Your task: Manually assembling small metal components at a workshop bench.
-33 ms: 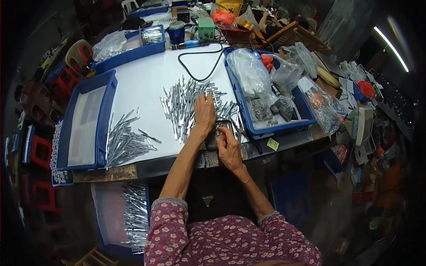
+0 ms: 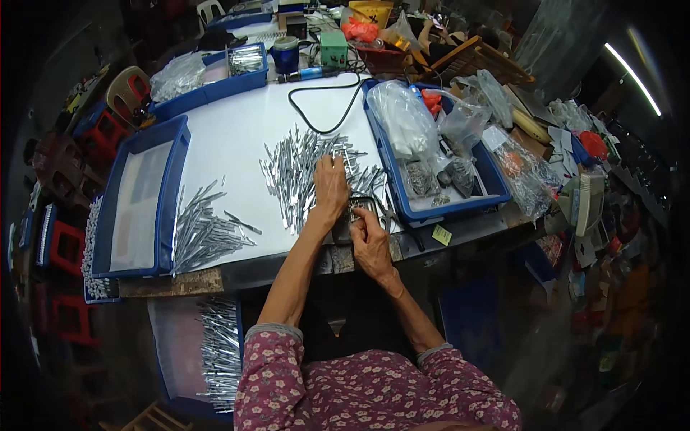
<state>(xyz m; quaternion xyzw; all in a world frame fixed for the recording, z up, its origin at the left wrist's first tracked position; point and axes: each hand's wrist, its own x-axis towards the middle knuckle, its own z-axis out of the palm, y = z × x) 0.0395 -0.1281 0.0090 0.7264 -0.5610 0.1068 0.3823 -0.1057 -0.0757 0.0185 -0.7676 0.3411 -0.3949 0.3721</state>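
While both hands work close in, loose metal could scatter

Since the L hand (image 2: 330,183) is down on the centre pile of metal strips (image 2: 291,187), fingers bent and bunched, its tips are partly hidden; can't tell if it's pinching a pc. R hand (image 2: 371,244) is just below & to the right, thumb and index drawn nr each other at a small dark tray (image 2: 374,207) w/ tiny metal bits inside; can't tell if it grips one. Strips lie mid-table on the white tabletop (image 2: 244,122), w/ a 2nd pile (image 2: 208,226) off left, beside a blue tray (image 2: 136,271).

Main risk, I'd judge: strips overlap at all angles, so pulling one could drag others along. Small tray sits nr the table's front edge, so a wrist bump could poss. tip it & mix bits into the pile. A pliers-like tool (image 2: 389,214) lies just right of the tray; a sleeve or R hand might snag it. Strip ends look thin, poss. sharp, so bare fingertips could get nicked. 2nd pile reaches nr the front edge too; a careless L forearm sweep might send pcs to the floor.
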